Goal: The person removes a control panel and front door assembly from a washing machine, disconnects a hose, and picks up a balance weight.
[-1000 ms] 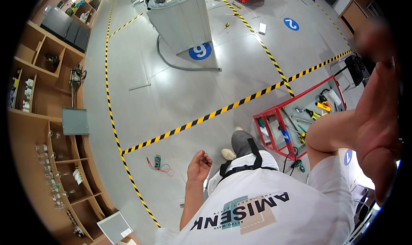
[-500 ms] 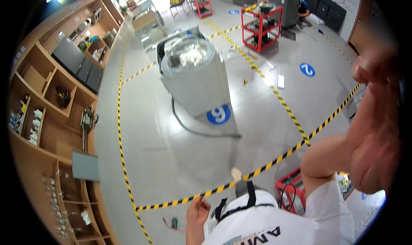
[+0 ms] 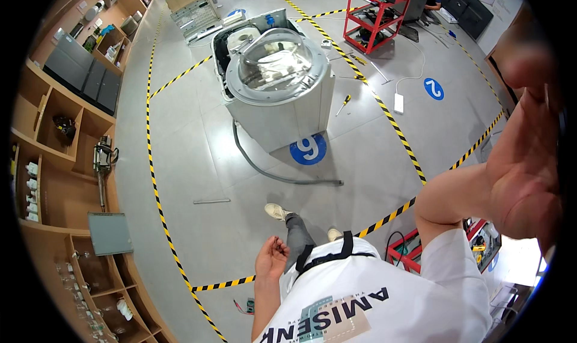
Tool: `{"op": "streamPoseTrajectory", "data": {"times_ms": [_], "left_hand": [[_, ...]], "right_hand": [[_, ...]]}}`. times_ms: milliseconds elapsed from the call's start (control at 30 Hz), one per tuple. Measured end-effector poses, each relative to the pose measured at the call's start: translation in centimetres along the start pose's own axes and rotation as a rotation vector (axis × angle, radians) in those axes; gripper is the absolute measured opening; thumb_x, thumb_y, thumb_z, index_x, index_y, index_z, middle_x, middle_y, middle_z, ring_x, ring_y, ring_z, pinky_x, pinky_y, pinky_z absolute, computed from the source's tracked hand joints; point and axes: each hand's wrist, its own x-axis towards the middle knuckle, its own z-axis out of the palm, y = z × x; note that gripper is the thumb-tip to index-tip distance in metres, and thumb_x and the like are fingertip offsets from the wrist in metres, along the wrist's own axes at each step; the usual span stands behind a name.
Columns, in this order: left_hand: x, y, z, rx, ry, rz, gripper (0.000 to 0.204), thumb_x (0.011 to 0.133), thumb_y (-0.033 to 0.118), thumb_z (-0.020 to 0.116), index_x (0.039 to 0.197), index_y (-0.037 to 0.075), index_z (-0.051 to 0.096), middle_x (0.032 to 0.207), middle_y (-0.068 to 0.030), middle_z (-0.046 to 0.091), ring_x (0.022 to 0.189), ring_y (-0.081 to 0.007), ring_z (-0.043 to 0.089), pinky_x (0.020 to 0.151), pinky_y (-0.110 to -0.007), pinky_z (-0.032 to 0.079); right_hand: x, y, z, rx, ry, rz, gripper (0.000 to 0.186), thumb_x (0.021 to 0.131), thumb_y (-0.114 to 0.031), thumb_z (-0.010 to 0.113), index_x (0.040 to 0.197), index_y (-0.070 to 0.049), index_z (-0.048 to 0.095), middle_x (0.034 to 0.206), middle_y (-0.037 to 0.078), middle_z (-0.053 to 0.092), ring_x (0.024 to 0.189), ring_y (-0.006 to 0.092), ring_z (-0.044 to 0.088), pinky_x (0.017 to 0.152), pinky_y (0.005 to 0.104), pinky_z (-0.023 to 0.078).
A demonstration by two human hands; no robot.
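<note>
My left hand [image 3: 271,258] hangs low in front of my white shirt, its fingers curled; something small and dark shows at the fingertips, too small to name. My right hand [image 3: 532,109] is raised close to the camera at the right rim, its fingertips blurred and partly lost in the dark edge. Ahead stands a partly opened white washing machine [image 3: 282,118], with a round grey ring and a clear domed door glass [image 3: 276,60] facing up. A grey hose [image 3: 258,167] runs from it along the floor. Neither hand touches the machine.
A screwdriver [image 3: 344,104], a white power strip [image 3: 399,103] and a metal rod [image 3: 211,201] lie on the floor. A red tool cart [image 3: 375,18] stands far right, another [image 3: 412,253] beside me. Wooden shelving [image 3: 57,193] lines the left. A person [image 3: 433,0] crouches at the back.
I have stepped forward, so the washing machine and floor items appear nearer and a second shoe shows. My left hand has shifted slightly up and left; my right hand stays raised.
</note>
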Motion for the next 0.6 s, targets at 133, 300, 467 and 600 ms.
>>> {"op": "streamPoseTrajectory", "data": {"times_ms": [133,300,467,600], "left_hand": [[4.9,8.2,1.8,0.018,0.001,-0.03,0.007,0.087,0.014,0.059,0.084,0.007,0.059,0.076,-0.0023,0.059,0.071,-0.0153,0.056,0.069,-0.029,0.046],[7.5,18.3,2.9,0.032,-0.025,0.042,0.006,0.087,0.013,0.059,0.085,0.007,0.059,0.075,-0.0019,0.058,0.07,-0.0144,0.055,0.069,-0.028,0.046],[11.1,24.7,4.3,0.003,-0.008,0.04,0.006,0.088,0.013,0.057,0.085,0.007,0.058,0.073,-0.0017,0.057,0.068,-0.0141,0.054,0.067,-0.028,0.046],[14.0,28.3,5.8,-0.01,0.032,0.007,0.007,0.088,0.013,0.057,0.085,0.007,0.058,0.074,-0.0016,0.057,0.068,-0.0146,0.054,0.066,-0.028,0.045]], "right_hand": [[2.7,3.3,6.6,-0.096,0.001,0.051,0.047,0.082,-0.024,0.066,0.115,0.006,0.052,0.113,0.016,0.058,0.088,0.0184,0.062,0.072,0.026,0.047],[2.8,8.9,15.3,-0.258,0.043,0.324,0.048,0.083,-0.025,0.065,0.116,0.007,0.051,0.115,0.016,0.058,0.09,0.0177,0.062,0.072,0.0251,0.047],[-0.8,14.0,22.6,-0.373,-0.048,0.811,0.031,0.083,-0.011,0.064,0.113,-0.005,0.056,0.108,0.007,0.058,0.087,0.0147,0.059,0.075,0.0259,0.046],[-4.3,19.7,27.4,-0.47,-0.22,1.008,0.033,0.081,-0.014,0.065,0.112,-0.006,0.056,0.107,0.011,0.056,0.092,0.0227,0.058,0.078,0.0312,0.046]]}}
